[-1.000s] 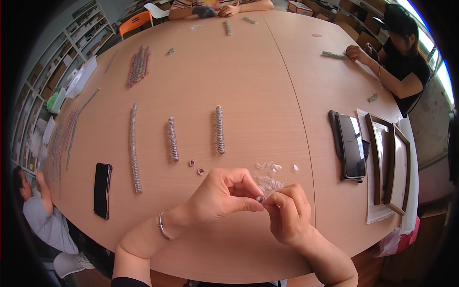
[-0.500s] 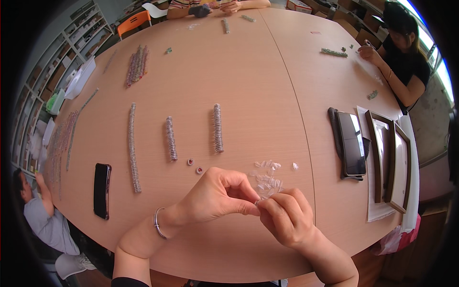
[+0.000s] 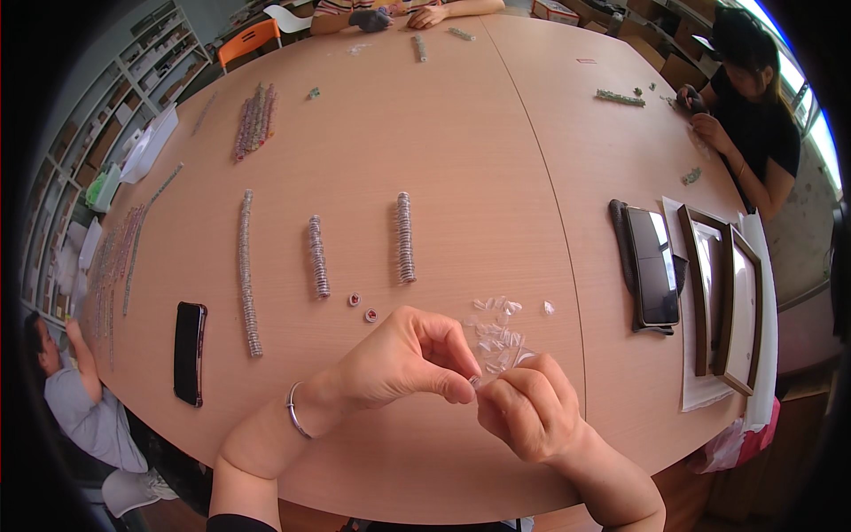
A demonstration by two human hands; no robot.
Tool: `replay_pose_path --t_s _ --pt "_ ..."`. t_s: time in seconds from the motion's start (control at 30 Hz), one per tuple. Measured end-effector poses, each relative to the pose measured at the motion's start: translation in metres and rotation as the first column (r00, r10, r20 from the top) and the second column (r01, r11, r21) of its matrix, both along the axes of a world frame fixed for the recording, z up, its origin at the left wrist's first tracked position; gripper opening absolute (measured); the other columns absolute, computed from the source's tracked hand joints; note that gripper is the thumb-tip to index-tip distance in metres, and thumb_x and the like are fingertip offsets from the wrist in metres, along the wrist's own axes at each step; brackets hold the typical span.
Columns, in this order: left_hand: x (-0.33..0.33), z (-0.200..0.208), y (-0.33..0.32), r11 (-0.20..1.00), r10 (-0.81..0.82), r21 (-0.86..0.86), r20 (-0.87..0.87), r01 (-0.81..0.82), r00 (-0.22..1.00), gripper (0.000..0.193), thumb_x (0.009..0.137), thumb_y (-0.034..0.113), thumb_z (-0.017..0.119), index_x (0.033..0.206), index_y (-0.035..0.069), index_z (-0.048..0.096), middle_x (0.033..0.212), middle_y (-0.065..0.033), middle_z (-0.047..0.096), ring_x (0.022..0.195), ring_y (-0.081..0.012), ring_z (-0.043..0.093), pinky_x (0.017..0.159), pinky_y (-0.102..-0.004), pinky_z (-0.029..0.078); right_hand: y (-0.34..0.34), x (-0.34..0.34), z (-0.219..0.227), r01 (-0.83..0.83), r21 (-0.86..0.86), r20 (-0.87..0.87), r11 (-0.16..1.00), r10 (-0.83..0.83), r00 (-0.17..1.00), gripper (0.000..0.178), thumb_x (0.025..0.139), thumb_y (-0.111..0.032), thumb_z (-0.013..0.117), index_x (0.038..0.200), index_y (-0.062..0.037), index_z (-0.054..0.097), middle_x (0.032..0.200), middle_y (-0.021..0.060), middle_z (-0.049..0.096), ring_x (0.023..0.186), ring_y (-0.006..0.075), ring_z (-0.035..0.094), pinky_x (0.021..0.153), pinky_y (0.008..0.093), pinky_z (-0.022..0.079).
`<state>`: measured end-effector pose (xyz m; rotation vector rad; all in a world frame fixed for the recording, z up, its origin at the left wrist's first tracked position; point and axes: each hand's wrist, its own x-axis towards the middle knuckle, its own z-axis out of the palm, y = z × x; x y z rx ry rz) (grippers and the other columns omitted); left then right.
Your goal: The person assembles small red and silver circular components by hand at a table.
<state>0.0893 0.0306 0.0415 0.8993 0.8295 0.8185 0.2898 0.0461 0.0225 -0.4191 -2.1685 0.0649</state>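
My left hand [image 3: 408, 359] pinches a small, clear, round-edged piece [image 3: 475, 382] between thumb and forefinger. Its exact kind is too small to tell. Close beside it, my right hand [image 3: 532, 410] has its fingers curled together, and whatever they grip is hidden. Just beyond the right knuckles lies a scatter of clear plastic scraps [image 3: 498, 337], with a single scrap [image 3: 548, 308] apart to the right. Two small round pieces with red centres [image 3: 370, 316] lie past my left hand. Farther off are a thick row of stacked clear discs [image 3: 405, 239], a shorter row [image 3: 318, 259] and a long thin row [image 3: 249, 284].
A dark phone [image 3: 189, 355] lies at left; a larger phone [image 3: 651, 266] rests on dark cloth at right, beside brown frames [image 3: 709, 293]. More rows [image 3: 255, 124] lie at far left. Other people sit at the far, right and left edges of the table [image 3: 461, 151].
My hands have drawn slightly apart, and the small clear piece shows more plainly at my left fingertips. The person at right has shifted their hands; the person opposite has lowered one.
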Motion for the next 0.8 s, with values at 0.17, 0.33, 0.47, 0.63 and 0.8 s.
replay_pose_path --t_s 0.17,0.33,0.47,0.63,0.8 --pt "-0.002 -0.007 0.001 0.998 0.011 -0.056 0.11 -0.005 0.994 0.017 0.073 -0.003 0.077 0.086 -0.002 0.064 0.08 -0.0093 0.068 0.075 -0.0137 0.066 0.069 -0.0252 0.055 -0.001 0.001 0.0 -0.015 0.018 0.023 1.0 0.014 1.0 0.023 0.067 0.001 0.067 0.089 0.0037 0.061 0.08 0.008 0.054 0.064 0.0187 0.051 0.053 0.0276 0.043" --pt "-0.003 -0.004 0.002 0.991 0.096 -0.111 0.135 -0.081 0.986 0.016 0.073 -0.005 0.075 0.081 -0.002 0.062 0.082 -0.0139 0.067 0.078 -0.0176 0.066 0.068 -0.0274 0.055 -0.002 -0.001 0.001 -0.051 0.001 0.078 0.999 0.05 0.996 0.02 0.068 -0.001 0.067 0.086 0.0028 0.061 0.08 0.0078 0.054 0.065 0.0186 0.052 0.056 0.0275 0.045" --pt "-0.016 0.007 0.013 0.971 0.227 -0.09 0.081 -0.22 0.971 0.012 0.077 -0.004 0.071 0.086 -0.003 0.063 0.083 -0.0145 0.067 0.079 -0.0173 0.066 0.068 -0.0264 0.055 -0.007 -0.005 -0.001 -0.123 -0.05 0.093 0.991 0.127 0.988 0.02 0.067 0.001 0.067 0.085 0.0018 0.06 0.079 0.0078 0.054 0.065 0.0194 0.052 0.057 0.0283 0.045" --pt "-0.032 -0.003 0.019 0.827 0.543 0.408 -0.397 -0.387 0.74 0.011 0.081 0.002 0.07 0.089 -0.003 0.068 0.083 -0.0084 0.067 0.073 -0.0118 0.064 0.064 -0.0242 0.052 0.004 -0.001 -0.008 -0.005 -0.183 -0.008 0.983 0.004 1.0 0.028 0.062 0.01 0.068 0.086 0.0006 0.056 0.076 0.0085 0.053 0.063 0.0219 0.051 0.054 0.03 0.044" --pt "-0.026 -0.009 0.018 0.811 0.582 0.506 -0.651 -0.293 0.487 0.005 0.077 0.0 0.072 0.081 -0.002 0.069 0.078 -0.0053 0.065 0.066 -0.0097 0.059 0.059 -0.0236 0.048 0.006 0.0 -0.008 0.013 -0.21 -0.014 0.978 -0.016 1.0 0.029 0.062 0.011 0.068 0.086 0.0007 0.055 0.075 0.0086 0.052 0.061 0.0222 0.05 0.052 0.0312 0.042"
